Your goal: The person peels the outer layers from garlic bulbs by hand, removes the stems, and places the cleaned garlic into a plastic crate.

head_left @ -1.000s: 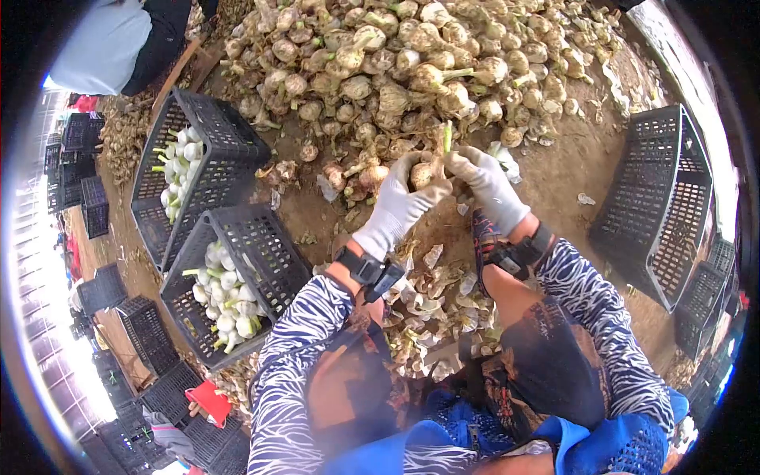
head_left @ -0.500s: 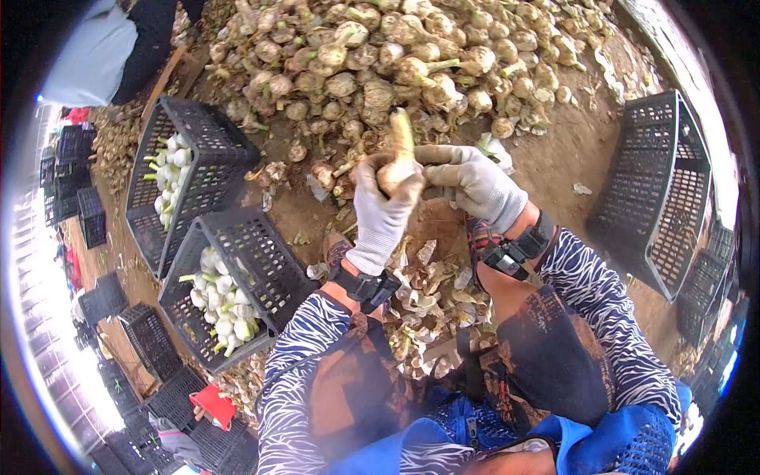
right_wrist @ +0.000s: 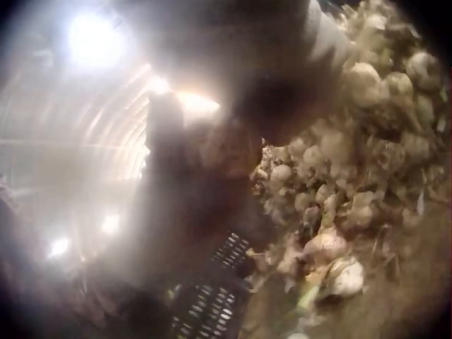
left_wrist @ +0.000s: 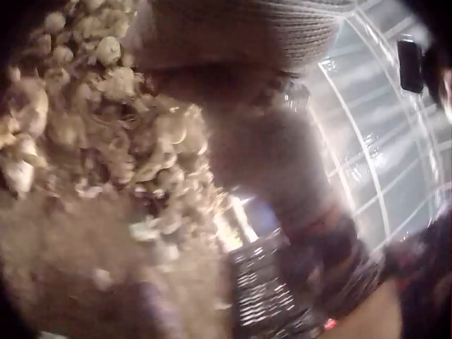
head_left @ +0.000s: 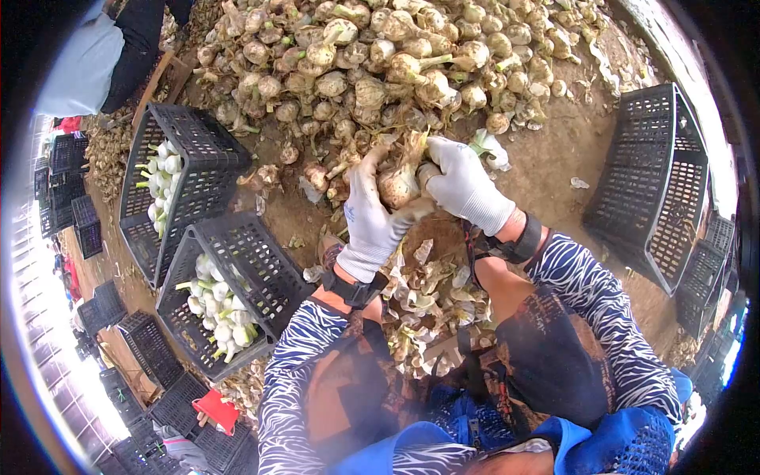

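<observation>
My gloved left hand point(head_left: 368, 226) grips a garlic bulb point(head_left: 398, 187), its dry, papery stalk pointing up and away from me. Close against the bulb's right side, the gloved right hand point(head_left: 469, 186) pinches at its loose outer skin with bent fingers and thumb. Just beyond both hands lies a big heap of unpeeled garlic point(head_left: 372, 95), brown and dirty. Peeled skins point(head_left: 427, 317) litter the ground between my feet. Both wrist views are blurred and do not show the held bulb; the left one catches the ribbed glove cuff point(left_wrist: 311, 28).
Two black crates with white, cleaned garlic stand to the left, a nearer one point(head_left: 261, 257) and a farther one point(head_left: 206, 146). Another black crate point(head_left: 645, 182) is tipped at the right. A person in a pale top point(head_left: 83, 67) is at upper left. More crates point(head_left: 150, 348) line the left side.
The bulb's stalk, green-tipped before, now shows frayed, papery skin. The right hand has shifted over the bulb's right side with its back turned up. The head view has shifted slightly.
</observation>
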A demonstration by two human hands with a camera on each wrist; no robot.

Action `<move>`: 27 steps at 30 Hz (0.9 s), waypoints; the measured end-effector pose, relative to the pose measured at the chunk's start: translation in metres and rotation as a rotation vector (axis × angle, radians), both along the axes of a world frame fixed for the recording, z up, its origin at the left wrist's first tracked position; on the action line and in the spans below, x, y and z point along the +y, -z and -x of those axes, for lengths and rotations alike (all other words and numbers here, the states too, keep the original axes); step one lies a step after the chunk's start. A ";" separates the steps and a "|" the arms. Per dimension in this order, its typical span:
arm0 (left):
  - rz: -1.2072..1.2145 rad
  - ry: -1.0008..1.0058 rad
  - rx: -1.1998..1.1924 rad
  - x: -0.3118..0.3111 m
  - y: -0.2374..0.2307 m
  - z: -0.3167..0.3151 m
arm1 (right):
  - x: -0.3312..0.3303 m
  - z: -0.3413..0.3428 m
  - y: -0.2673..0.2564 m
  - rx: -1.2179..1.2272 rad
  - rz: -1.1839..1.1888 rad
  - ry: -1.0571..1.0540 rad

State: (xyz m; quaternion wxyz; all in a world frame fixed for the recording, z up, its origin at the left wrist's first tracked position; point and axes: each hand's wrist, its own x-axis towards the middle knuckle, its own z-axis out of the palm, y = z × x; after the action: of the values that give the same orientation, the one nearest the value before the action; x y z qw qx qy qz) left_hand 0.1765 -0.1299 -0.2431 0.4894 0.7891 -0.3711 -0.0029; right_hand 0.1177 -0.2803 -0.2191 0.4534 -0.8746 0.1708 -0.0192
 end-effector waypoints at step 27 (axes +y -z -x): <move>0.753 0.130 1.848 0.023 0.013 -0.017 | -0.055 0.016 0.059 -0.023 0.102 0.056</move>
State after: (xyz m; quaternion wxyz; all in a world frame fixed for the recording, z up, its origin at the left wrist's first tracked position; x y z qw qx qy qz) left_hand 0.1931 -0.1071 -0.2562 0.8028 0.2489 0.1359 -0.5245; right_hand 0.1013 -0.3350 -0.2782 0.4093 -0.8913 0.1887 -0.0504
